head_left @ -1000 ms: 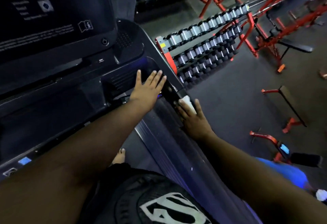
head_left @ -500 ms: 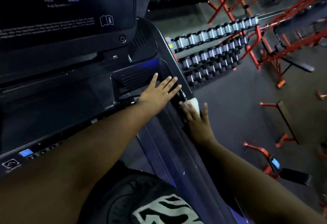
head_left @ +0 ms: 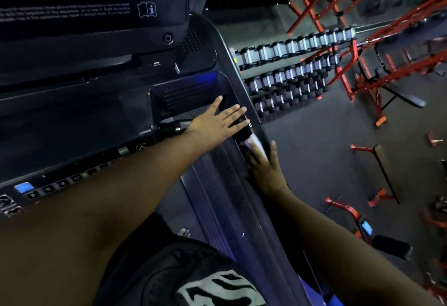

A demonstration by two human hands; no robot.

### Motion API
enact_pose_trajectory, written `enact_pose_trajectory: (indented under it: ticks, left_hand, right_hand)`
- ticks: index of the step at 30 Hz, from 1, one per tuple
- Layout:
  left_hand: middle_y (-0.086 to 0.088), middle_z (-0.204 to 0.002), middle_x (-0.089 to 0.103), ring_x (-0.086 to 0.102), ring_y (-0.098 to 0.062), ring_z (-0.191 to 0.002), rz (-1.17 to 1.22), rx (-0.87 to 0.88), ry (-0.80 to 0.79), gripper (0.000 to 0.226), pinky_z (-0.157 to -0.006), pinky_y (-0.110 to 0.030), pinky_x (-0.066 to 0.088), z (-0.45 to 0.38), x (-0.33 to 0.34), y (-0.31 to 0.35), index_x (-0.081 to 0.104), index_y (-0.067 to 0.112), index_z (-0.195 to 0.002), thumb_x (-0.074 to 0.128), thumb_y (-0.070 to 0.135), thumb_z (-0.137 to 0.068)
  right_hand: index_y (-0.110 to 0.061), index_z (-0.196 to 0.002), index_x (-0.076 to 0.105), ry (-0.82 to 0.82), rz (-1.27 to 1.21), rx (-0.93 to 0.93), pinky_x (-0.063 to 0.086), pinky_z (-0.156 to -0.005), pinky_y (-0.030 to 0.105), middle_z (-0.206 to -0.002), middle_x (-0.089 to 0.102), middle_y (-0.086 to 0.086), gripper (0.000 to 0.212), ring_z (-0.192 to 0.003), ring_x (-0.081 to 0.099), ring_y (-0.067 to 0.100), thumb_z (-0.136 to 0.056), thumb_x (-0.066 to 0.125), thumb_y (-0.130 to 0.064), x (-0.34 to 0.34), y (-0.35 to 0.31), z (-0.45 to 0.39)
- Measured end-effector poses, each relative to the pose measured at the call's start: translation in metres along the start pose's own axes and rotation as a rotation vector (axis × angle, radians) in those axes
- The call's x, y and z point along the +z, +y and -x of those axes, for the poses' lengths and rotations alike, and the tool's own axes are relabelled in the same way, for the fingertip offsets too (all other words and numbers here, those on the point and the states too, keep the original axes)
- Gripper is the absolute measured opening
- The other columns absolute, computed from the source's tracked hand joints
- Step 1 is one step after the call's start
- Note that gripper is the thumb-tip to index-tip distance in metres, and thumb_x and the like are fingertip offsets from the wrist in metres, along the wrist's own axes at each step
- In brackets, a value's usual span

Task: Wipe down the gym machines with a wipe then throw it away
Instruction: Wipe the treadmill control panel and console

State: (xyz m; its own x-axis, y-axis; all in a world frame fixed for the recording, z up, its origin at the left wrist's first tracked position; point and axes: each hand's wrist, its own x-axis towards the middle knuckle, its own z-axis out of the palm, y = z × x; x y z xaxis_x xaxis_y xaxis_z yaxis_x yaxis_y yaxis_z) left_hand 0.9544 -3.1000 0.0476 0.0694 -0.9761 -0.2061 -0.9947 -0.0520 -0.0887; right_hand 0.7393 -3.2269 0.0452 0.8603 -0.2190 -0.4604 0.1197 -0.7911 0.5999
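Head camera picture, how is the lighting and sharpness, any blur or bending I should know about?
Head view: dim overall, the treadmill console nearly black, with a blue glow in its side tray. The right hand and white wipe are smeared by motion blur; the left hand is sharper. Wide-angle distortion tilts and bends the dumbbell rack and red benches.

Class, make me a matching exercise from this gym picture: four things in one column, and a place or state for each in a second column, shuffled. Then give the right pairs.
Things
1. left hand
2. wipe
3. dumbbells
4. blue button

Places or states
A. lined up in rows on a rack
B. under the fingers of the right hand, on the side rail
C. at the left end of the row of buttons
D. flat, fingers spread, at the tray of the treadmill

Pairs: 1-D, 2-B, 3-A, 4-C
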Motion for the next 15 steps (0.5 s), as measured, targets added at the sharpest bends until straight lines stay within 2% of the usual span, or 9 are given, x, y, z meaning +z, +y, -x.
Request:
enact_pose_trajectory:
  ticks: [2, 3, 5, 7, 9, 11, 13, 15]
  left_hand:
    - [-0.012, -0.166, -0.026, -0.013, -0.028, -0.157, -0.007, 0.000, 0.003, 0.093, -0.119, -0.069, 0.001, 0.000, 0.003, 0.002, -0.024, 0.020, -0.158, 0.049, 0.011, -0.102]
    - [-0.012, -0.166, -0.026, -0.014, -0.027, -0.157, -0.013, -0.003, 0.002, 0.093, -0.119, -0.070, 0.000, 0.000, 0.004, 0.002, -0.024, 0.020, -0.158, 0.049, 0.011, -0.102]
    - [-0.012, -0.167, -0.025, -0.014, -0.027, -0.157, -0.031, -0.011, -0.005, 0.091, -0.119, -0.070, -0.001, 0.002, 0.002, 0.005, -0.023, 0.020, -0.158, 0.048, 0.012, -0.102]
    - [-0.012, -0.167, -0.025, -0.013, -0.027, -0.157, -0.022, -0.024, -0.016, 0.092, -0.119, -0.071, 0.000, 0.001, 0.001, 0.008, -0.024, 0.019, -0.158, 0.048, 0.013, -0.102]
    - [-0.012, -0.166, -0.027, -0.015, -0.026, -0.156, -0.002, -0.042, -0.020, 0.099, -0.118, -0.071, -0.002, -0.001, 0.000, 0.011, -0.027, 0.018, -0.156, 0.053, 0.011, -0.100]
    - [-0.013, -0.165, -0.028, -0.015, -0.027, -0.156, 0.003, -0.055, -0.024, 0.104, -0.118, -0.072, -0.004, -0.002, 0.000, 0.011, -0.028, 0.017, -0.156, 0.058, 0.009, -0.097]
    - [-0.014, -0.165, -0.028, -0.015, -0.028, -0.156, -0.007, -0.069, -0.020, 0.105, -0.117, -0.073, -0.004, -0.004, -0.001, 0.014, -0.027, 0.016, -0.156, 0.058, 0.008, -0.096]
    - [-0.015, -0.165, -0.027, -0.014, -0.028, -0.156, -0.008, -0.079, -0.012, 0.102, -0.116, -0.075, -0.003, -0.004, -0.002, 0.017, -0.025, 0.015, -0.157, 0.056, 0.008, -0.097]
  right_hand:
    - [-0.010, -0.157, 0.008, -0.057, 0.148, -0.121, -0.023, -0.104, 0.078, -0.169, 0.002, 0.010, 0.079, -0.147, -0.030, 0.037, -0.101, 0.040, -0.056, 0.001, -0.005, -0.005]
    - [-0.008, -0.155, 0.002, -0.058, 0.191, -0.167, -0.022, -0.104, 0.078, -0.169, -0.002, 0.011, 0.079, -0.146, -0.034, 0.038, -0.103, 0.037, -0.055, 0.003, -0.003, -0.006]
    - [-0.009, -0.155, -0.003, -0.015, 0.129, -0.161, -0.014, -0.111, 0.076, -0.170, 0.002, 0.009, 0.078, -0.151, -0.025, 0.035, -0.103, 0.040, -0.049, 0.002, 0.004, -0.003]
    - [-0.017, -0.160, 0.003, 0.059, -0.141, -0.018, -0.004, -0.112, 0.078, -0.170, 0.003, 0.003, 0.076, -0.156, -0.007, 0.031, -0.101, 0.042, -0.046, -0.002, 0.013, 0.012]
    - [-0.021, -0.162, 0.000, 0.100, -0.329, 0.093, -0.005, -0.110, 0.078, -0.170, -0.008, -0.003, 0.079, -0.156, -0.008, 0.026, -0.100, 0.041, -0.050, 0.002, 0.015, 0.032]
    - [-0.021, -0.162, -0.003, 0.132, -0.332, 0.109, -0.008, -0.111, 0.077, -0.170, -0.010, -0.002, 0.084, -0.156, -0.010, 0.024, -0.098, 0.042, -0.052, 0.009, 0.015, 0.041]
    - [-0.018, -0.162, 0.009, 0.154, -0.265, 0.085, -0.007, -0.111, 0.077, -0.170, -0.003, 0.002, 0.083, -0.156, -0.005, 0.026, -0.096, 0.047, -0.050, 0.010, 0.015, 0.034]
    - [-0.015, -0.161, 0.014, 0.062, -0.092, -0.022, -0.010, -0.109, 0.080, -0.170, 0.002, 0.008, 0.078, -0.155, -0.007, 0.032, -0.098, 0.047, -0.047, 0.013, 0.009, 0.020]
